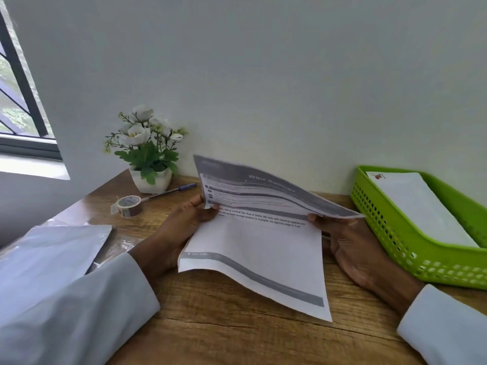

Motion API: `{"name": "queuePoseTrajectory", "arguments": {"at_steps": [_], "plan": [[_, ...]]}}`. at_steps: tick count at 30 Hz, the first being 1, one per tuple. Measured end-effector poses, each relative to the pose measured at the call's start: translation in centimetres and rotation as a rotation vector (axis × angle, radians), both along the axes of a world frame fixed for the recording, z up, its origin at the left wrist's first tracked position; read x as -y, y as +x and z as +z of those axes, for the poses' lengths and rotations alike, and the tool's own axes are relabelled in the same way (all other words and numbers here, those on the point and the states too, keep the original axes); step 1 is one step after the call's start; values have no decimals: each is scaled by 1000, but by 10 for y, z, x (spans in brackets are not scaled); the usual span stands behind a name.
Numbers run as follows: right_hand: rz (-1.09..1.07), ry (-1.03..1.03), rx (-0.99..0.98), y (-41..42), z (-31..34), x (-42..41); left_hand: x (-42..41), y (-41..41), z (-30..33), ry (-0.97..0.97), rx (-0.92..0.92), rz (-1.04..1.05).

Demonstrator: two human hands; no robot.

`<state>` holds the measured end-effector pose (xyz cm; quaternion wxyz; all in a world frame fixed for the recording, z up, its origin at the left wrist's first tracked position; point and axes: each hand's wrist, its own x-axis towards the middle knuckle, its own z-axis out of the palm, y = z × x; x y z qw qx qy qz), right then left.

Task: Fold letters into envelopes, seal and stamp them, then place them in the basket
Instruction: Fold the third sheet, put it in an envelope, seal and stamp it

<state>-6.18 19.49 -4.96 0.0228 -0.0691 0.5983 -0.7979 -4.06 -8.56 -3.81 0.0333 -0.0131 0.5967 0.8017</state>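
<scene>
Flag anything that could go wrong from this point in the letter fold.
1. The printed white letter sheet is bent in mid-air, pinched only at its side edges by the left hand and right hand; the crease may land crooked.
2. Its near corner hangs free above the wooden table, so it could buckle.
3. The roll of clear tape and blue pen lie near the left hand and could get knocked.
</scene>
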Motion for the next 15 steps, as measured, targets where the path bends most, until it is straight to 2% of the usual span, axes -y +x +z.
{"name": "queuePoseTrajectory", "arguments": {"at_steps": [5,11,15], "plan": [[-151,82,-55,1,0,-1,-1,-1,1,60,69,-1],[-284,16,-91,2,1,-1,-4,2,2,15,45,-36],[-305,32,-87,3,1,-2,2,3,5,83,109,-178]]}}
